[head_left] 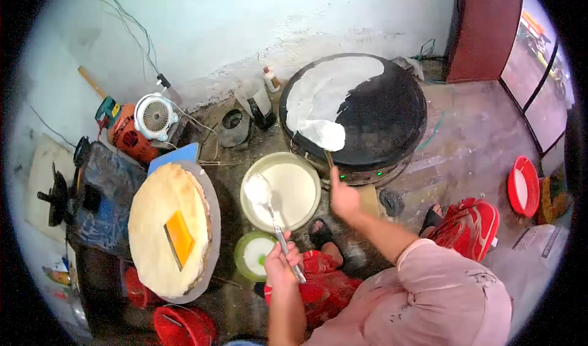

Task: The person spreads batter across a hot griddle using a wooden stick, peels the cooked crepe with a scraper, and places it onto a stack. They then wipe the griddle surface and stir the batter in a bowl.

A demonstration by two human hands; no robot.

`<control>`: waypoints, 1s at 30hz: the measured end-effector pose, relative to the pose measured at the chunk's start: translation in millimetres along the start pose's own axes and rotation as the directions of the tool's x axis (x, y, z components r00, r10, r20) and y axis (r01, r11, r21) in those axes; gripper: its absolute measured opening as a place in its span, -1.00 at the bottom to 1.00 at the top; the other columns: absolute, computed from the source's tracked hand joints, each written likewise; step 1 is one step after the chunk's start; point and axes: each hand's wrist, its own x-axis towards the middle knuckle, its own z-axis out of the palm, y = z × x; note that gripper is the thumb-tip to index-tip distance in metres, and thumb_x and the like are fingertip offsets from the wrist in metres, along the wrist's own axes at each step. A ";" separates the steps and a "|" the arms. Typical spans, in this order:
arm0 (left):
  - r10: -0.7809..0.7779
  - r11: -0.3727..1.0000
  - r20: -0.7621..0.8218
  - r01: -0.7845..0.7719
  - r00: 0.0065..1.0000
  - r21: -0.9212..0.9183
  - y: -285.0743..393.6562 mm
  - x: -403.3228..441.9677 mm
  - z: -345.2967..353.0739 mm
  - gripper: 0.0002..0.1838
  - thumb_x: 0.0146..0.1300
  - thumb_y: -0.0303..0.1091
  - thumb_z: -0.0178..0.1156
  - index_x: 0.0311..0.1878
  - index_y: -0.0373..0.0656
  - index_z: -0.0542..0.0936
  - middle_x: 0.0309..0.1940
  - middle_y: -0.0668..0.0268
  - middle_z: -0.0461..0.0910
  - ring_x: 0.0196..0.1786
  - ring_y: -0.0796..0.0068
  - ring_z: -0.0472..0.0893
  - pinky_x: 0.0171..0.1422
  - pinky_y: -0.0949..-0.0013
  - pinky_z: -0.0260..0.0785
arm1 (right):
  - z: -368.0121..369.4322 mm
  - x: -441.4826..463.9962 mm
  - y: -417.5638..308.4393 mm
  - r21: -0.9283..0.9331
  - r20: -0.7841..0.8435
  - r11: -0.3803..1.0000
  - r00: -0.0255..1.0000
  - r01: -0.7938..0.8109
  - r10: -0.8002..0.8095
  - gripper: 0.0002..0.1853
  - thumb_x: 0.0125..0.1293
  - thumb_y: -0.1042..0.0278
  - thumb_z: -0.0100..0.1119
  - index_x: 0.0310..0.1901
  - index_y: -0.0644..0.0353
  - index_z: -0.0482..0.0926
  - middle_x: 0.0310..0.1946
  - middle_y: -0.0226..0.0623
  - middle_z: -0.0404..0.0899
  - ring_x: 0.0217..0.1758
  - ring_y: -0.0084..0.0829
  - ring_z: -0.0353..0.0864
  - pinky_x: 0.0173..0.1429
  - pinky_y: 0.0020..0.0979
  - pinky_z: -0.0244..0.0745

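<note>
Left hand point(283, 261) holds ladle point(258, 190) over batter bowl point(286, 190).

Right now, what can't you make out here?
All in the head view:
Bottle: its label is too small to read.
Blue board: partly hidden behind the flatbread stack.
Handle: its gripped end is covered by the right hand.
Basin: its bottom is hidden under white liquid.
Red bucket: cut off by the bottom edge.
</note>
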 end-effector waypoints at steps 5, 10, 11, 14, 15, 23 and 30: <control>-0.011 1.000 -0.003 0.011 1.000 -0.020 -2.2 3.4 -5.6 -0.65 0.34 -0.28 -0.25 -0.01 -0.33 0.38 -0.49 0.28 0.34 -0.60 0.54 0.26 -0.60 0.50 0.14 | -8.2 -36.4 41.2 0.169 -0.067 0.983 0.995 -0.065 0.078 -0.18 0.11 0.50 -0.10 0.35 0.18 -0.33 -0.45 0.07 0.49 -0.46 -0.04 0.52 -0.39 -0.11 0.41; 0.031 0.999 -0.037 -0.029 0.999 0.044 -7.4 2.3 3.8 -0.65 0.33 -0.29 -0.25 -0.02 -0.36 0.39 -0.53 0.29 0.33 -0.62 0.55 0.25 -0.61 0.53 0.13 | 3.6 -23.4 38.1 0.008 0.040 0.998 0.998 0.058 -0.058 -0.24 0.18 0.50 -0.18 0.37 0.02 -0.30 -0.34 0.09 0.48 -0.37 -0.02 0.53 -0.31 -0.12 0.44; 0.023 0.999 -0.037 -0.021 0.999 0.039 -7.8 1.1 5.1 -0.65 0.33 -0.29 -0.24 -0.02 -0.36 0.39 -0.53 0.29 0.33 -0.62 0.56 0.26 -0.62 0.53 0.13 | -1.4 -20.2 49.8 0.028 -0.029 0.999 0.999 0.016 -0.015 -0.23 0.17 0.50 -0.15 0.37 0.03 -0.29 -0.33 0.07 0.48 -0.38 -0.03 0.54 -0.32 -0.12 0.44; -0.002 1.000 -0.030 0.002 1.000 0.025 -7.2 1.5 5.1 -0.65 0.33 -0.30 -0.23 -0.03 -0.36 0.39 -0.54 0.29 0.33 -0.62 0.56 0.26 -0.63 0.53 0.13 | -23.2 -31.4 80.3 0.008 -0.062 0.989 0.987 -0.145 0.145 -0.21 0.15 0.46 -0.07 0.36 0.09 -0.25 -0.33 -0.01 0.50 -0.40 -0.09 0.54 -0.36 -0.15 0.45; -0.010 1.000 -0.035 0.010 0.999 0.019 -7.7 3.0 4.5 -0.65 0.32 -0.30 -0.23 -0.03 -0.36 0.40 -0.54 0.29 0.33 -0.62 0.56 0.26 -0.64 0.53 0.12 | -26.6 -38.9 81.4 0.022 -0.092 0.990 0.985 -0.142 0.143 -0.21 0.15 0.45 -0.07 0.36 0.08 -0.25 -0.32 0.00 0.49 -0.38 -0.07 0.54 -0.34 -0.14 0.45; 0.035 0.998 -0.062 -0.032 0.997 0.049 -14.7 7.1 11.0 -0.65 0.33 -0.28 -0.23 -0.03 -0.37 0.40 -0.52 0.28 0.35 -0.63 0.56 0.26 -0.65 0.54 0.13 | -31.2 -24.1 133.4 -0.081 -0.110 0.996 0.994 -0.029 0.020 -0.16 0.10 0.53 -0.04 0.36 0.00 -0.26 -0.41 -0.04 0.52 -0.42 -0.08 0.56 -0.40 -0.14 0.46; 0.001 0.999 -0.046 -0.003 0.999 -0.039 -18.4 11.6 16.0 -0.64 0.34 -0.29 -0.24 -0.04 -0.39 0.40 -0.53 0.28 0.37 -0.64 0.54 0.27 -0.66 0.54 0.14 | -30.8 -47.6 127.8 0.496 -0.227 0.868 0.965 0.002 0.128 -0.55 0.14 0.18 0.05 0.14 -0.21 0.40 -0.43 -0.23 0.56 -0.33 -0.15 0.56 -0.21 -0.21 0.44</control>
